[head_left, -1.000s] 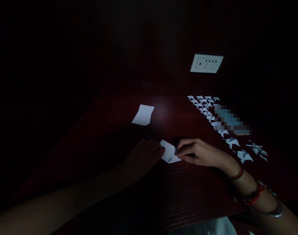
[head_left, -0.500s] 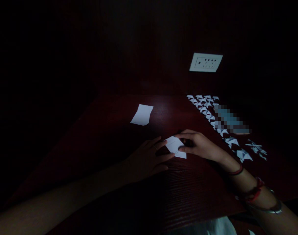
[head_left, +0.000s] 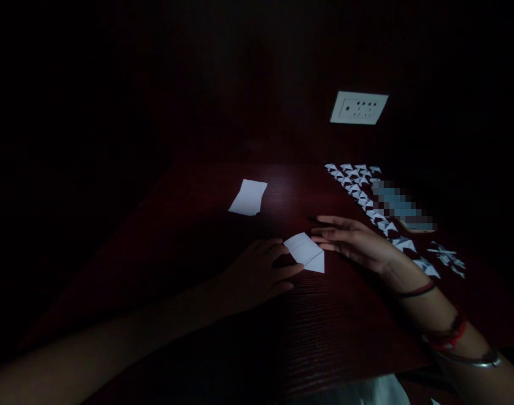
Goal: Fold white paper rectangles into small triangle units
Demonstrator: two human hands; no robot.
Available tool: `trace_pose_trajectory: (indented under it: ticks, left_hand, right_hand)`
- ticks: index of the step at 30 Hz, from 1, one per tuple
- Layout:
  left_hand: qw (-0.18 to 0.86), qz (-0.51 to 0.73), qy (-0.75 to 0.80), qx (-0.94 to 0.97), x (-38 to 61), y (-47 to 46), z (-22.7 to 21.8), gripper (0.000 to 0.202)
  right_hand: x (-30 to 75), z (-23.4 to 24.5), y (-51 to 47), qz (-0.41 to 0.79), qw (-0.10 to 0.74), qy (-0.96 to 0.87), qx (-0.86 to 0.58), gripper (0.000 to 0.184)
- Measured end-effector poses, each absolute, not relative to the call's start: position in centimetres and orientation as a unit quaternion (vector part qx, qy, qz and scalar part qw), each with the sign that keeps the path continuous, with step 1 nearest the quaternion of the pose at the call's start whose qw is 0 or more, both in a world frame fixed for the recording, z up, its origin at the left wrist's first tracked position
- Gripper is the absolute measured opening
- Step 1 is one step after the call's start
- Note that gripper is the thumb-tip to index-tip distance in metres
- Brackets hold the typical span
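A stack point(head_left: 247, 197) lies on the table point(head_left: 294, 194), behind and left of a sheet point(head_left: 304, 248).

The counter point(head_left: 316, 326) looks like grained wood, faintly glossy. On it, the creased sheet point(head_left: 304, 251), the stack point(head_left: 248, 197) and the folded pieces point(head_left: 386, 226) look like matt paper. Above it, the socket plate point(head_left: 359, 108) looks like smooth plastic.

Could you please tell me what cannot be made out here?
All in the head view:
Flat object: details, hidden by pixelation.
Pale scraps: exact shapes, too small and dark.
Paper stack: sheet count, edges too small.
Pale material: full extent, cut off by bottom edge.
Creased sheet: left edge, partly covered by left hand.
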State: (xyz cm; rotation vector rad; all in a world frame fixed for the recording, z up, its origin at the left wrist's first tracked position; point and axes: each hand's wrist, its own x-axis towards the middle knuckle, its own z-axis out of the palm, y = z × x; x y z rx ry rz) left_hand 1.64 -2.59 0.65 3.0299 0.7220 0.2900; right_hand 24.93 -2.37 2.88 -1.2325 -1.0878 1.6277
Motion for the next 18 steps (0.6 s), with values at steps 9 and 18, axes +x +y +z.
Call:
trace_pose_trajectory:
  ticks: [9,18]
  left_hand:
    - [0.006,0.096,0.235,0.967,1.7,-2.7,0.9,0.032]
    - [-0.005,0.120,0.231,0.966,1.6,-2.5,0.3,0.032]
  right_hand:
    - [24.2,2.7,-1.9,0.613,0.362,-0.479,-0.513,0.043]
    - [23.6,1.7,-1.9,0.196,0.307,-0.777,-0.513,0.018]
